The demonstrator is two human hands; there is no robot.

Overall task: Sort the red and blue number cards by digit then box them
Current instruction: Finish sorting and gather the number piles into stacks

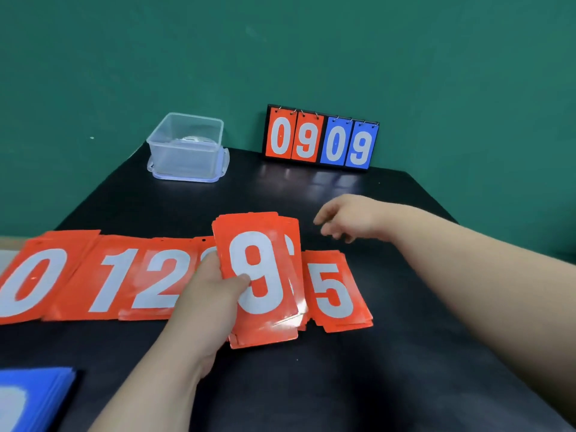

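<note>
Behind everything rises a green wall (124, 57), and against it stands a black table (343, 385). Across the table's near half runs a row of red card piles, face up: the 0 pile (34, 282) at far left, then the 1 pile (115, 275) and the 2 pile (162, 275), overlapping at their edges, and the 5 pile (335, 291) further right. At the back edge a flip scoreboard (321, 138) stands upright, reading 09 in red and 09 in blue. Left of it a clear plastic box (187, 145) sits upon its lid (187, 177). A stack of blue cards (34, 394) lies at the near left corner, partly out of view. Between the 2 pile and the 5 pile, the left hand (212, 300) grips a fanned stack of red cards (258, 275), a 9 uppermost, thumb pressed on its face. The right hand (349, 219) hovers over the table beyond the 5 pile, fingers loosely bent, holding nothing.
</note>
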